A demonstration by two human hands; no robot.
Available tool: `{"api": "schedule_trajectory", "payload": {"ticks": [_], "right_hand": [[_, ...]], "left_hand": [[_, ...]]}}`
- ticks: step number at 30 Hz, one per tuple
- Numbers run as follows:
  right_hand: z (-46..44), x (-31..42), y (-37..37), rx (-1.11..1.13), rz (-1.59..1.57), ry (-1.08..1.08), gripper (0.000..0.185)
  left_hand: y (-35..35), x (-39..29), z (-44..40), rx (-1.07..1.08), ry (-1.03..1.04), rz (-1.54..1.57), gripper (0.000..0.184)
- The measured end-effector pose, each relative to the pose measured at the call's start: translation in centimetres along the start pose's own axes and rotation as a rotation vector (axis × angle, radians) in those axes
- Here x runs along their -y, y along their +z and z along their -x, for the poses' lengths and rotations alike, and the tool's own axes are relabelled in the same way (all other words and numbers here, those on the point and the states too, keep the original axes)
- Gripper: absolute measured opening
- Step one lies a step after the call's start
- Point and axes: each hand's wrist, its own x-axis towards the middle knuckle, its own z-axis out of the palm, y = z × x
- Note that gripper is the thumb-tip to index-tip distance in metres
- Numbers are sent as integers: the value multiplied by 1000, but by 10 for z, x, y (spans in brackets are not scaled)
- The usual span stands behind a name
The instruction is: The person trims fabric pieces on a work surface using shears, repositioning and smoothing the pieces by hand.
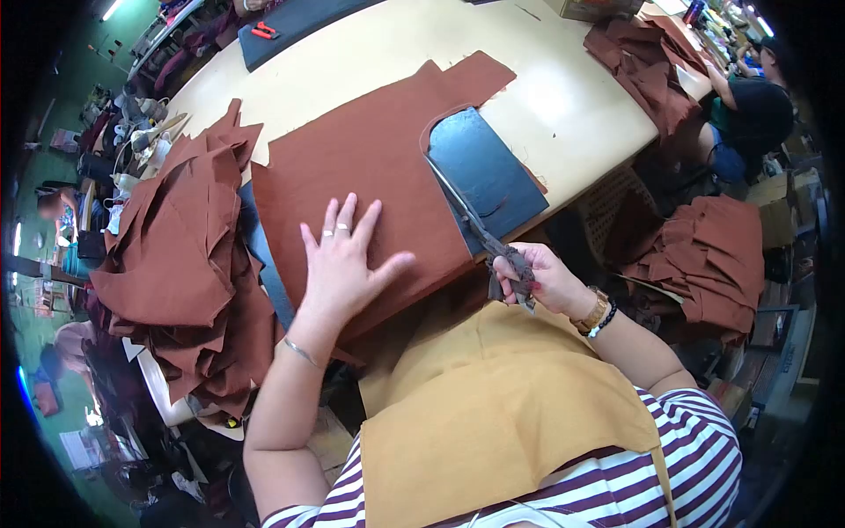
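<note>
My left hand [345,264] lies spread on a large reddish-brown cloth [352,167] laid over the table, two rings on its fingers. In my right hand [539,277] are scissors [466,207] with dark wrapping round the handles, at the cloth's right side. Their blades point up and away along the cloth's edge, over a dark blue sheet [484,167]. More of the blue sheet shows at the cloth's left edge. How far the blades are apart is hard to tell.
Brown cloth piles stand at the left [176,255], the back right [638,75] and lower right [704,264]. A red tool [265,31] rests on a dark board [304,26] on the cream table [563,114]. A person [757,110] is at the far right; others are at the left.
</note>
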Motion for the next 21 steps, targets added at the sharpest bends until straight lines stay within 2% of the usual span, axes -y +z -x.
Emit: {"api": "schedule_trajectory", "payload": {"ticks": [2, 5, 6, 10, 15, 21], "right_hand": [[0, -2, 0, 7, -37, -22, 22], [-1, -1, 1, -7, -61, -13, 22], [-2, 0, 1, -10, -56, 5, 23], [-8, 7, 4, -36, -22, 38, 28], [-13, 3, 5, -30, -8, 4, 32], [-5, -2, -3, 25, -98, 6, 21]], "left_hand": [[-6, 11, -21, -70, 42, -66, 77], [-5, 38, -57, -110, 188, -45, 88], [-4, 45, -65, -79, 222, -50, 98], [10, 52, -69, -31, 253, -10, 102], [13, 41, -50, -45, 214, -7, 102], [14, 28, -37, -69, 119, 0, 102]]}}
